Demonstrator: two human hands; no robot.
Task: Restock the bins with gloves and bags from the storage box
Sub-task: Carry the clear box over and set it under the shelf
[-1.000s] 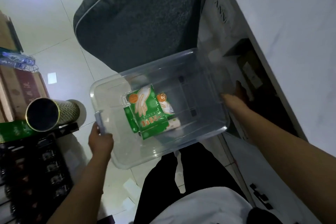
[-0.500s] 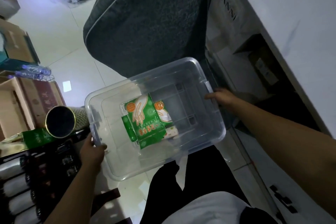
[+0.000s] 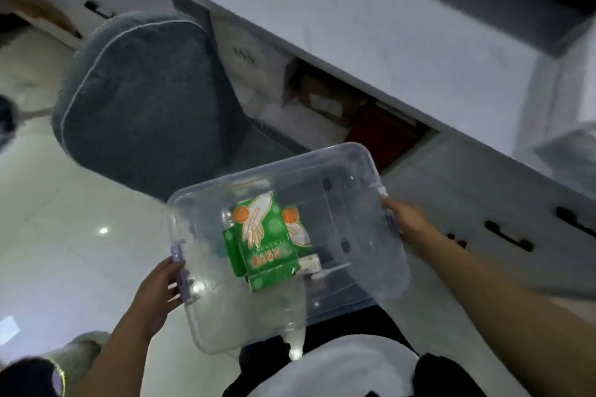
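Observation:
A clear plastic storage box (image 3: 361,171) is held up in front of me, above my legs. My left hand (image 3: 158,290) grips its left end by the grey latch. My right hand (image 3: 406,219) grips its right end. Inside lie green packs of gloves (image 3: 261,235) printed with a white hand and orange circles, stacked near the middle, with a small white pack (image 3: 311,263) beside them. The rest of the box floor is bare.
A dark grey cushioned chair (image 3: 145,100) stands just beyond the box. A white counter (image 3: 371,26) runs diagonally on the right, with cardboard boxes (image 3: 325,100) in an open space beneath and drawers with black handles (image 3: 509,235). Pale tiled floor lies left.
The box has been lifted and carried right, toward the counter. My view has swung up and right; the shelf with the metal tube and bottles at left has left the frame.

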